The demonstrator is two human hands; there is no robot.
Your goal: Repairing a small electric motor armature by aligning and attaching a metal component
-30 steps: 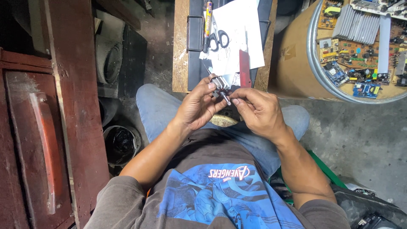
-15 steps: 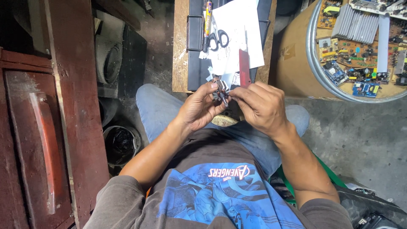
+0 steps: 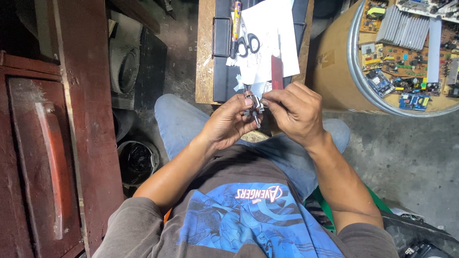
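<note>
Head view, hands (image 3: pixel 267 114) raised nearer scissors (image 3: pixel 248 42)

At twelve o'clock a white paper sheet (image 3: pixel 266 28) lies on the tabletop (image 3: pixel 204 71). At one o'clock stands a round tan cardboard drum (image 3: pixel 334 71), metal-rimmed. No screens or signs show.

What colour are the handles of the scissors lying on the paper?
Black; the steel scissors' looped handles show best in the head view.
</note>
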